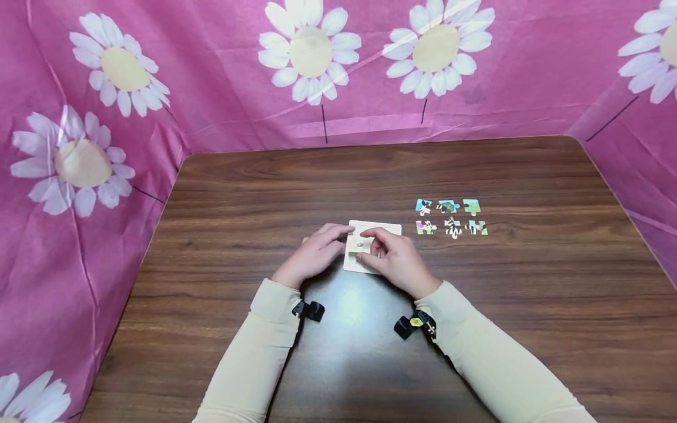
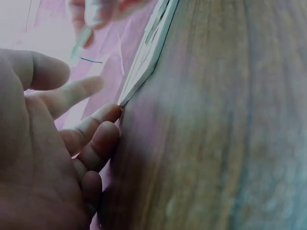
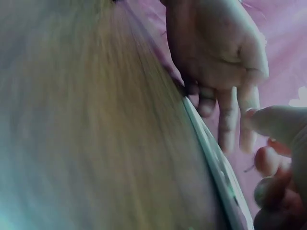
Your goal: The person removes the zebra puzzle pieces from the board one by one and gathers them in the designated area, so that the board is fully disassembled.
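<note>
A small pale frame board (image 1: pixel 361 265) lies on the table between the two hands. My right hand (image 1: pixel 401 258) is over its right part, thumb and index finger bent toward each other, pinching a small pale puzzle piece (image 1: pixel 359 243). In the left wrist view the puzzle piece (image 2: pixel 80 42) appears almost edge-on below the right fingertips. My left hand (image 1: pixel 317 254) rests at the board's left side, its fingers fairly straight and fingertips right at the board's edge. The right wrist view shows the left palm (image 3: pixel 216 48) beyond the right thumb (image 3: pixel 276 120).
Two short rows of loose picture puzzle pieces (image 1: pixel 452 227), with black-and-white and green parts, lie to the right beyond the right hand. The brown wooden table (image 1: pixel 254 205) ends at a pink daisy-printed cloth (image 1: pixel 222 88) behind and at the sides.
</note>
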A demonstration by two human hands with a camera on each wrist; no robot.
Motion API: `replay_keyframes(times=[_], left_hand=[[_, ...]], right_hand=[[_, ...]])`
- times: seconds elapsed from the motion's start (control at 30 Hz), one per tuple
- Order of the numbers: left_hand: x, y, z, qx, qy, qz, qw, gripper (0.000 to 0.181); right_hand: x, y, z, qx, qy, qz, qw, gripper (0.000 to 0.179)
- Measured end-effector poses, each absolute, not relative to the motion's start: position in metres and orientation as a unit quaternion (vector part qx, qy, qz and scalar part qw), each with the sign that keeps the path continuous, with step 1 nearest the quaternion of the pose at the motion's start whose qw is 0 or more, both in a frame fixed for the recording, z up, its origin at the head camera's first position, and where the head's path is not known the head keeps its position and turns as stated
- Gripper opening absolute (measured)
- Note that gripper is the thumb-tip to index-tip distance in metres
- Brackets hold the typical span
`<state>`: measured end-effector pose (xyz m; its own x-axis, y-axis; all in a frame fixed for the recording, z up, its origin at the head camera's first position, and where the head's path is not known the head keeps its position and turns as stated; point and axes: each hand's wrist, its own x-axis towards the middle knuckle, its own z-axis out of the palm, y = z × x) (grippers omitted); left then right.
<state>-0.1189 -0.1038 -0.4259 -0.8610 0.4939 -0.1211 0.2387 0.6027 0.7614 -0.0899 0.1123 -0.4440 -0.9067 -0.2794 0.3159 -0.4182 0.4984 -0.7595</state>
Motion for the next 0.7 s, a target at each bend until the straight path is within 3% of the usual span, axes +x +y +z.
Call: replay_keyframes(times=[0.13, 0.3, 0.7], left_hand=[[-0.117, -0.100, -0.425, 0.225, 0.902, 0.332, 0.159, 0.055], [-0.114, -0.095, -0.422, 0.233, 0.916, 0.287, 0.153, 0.067], [-0.113, -0.092, -0.423, 0.208, 0.922, 0.291, 0.149, 0.066]], right_hand=[[-0.089, 0.123, -0.441, 0.196, -0.853, 0.470, 0.110, 0.036], [-0.086, 0.141, -0.444, 0.176, -0.854, 0.478, 0.106, 0.036], [-0.074, 0.174, -0.449, 0.147, -0.868, 0.463, 0.100, 0.034]])
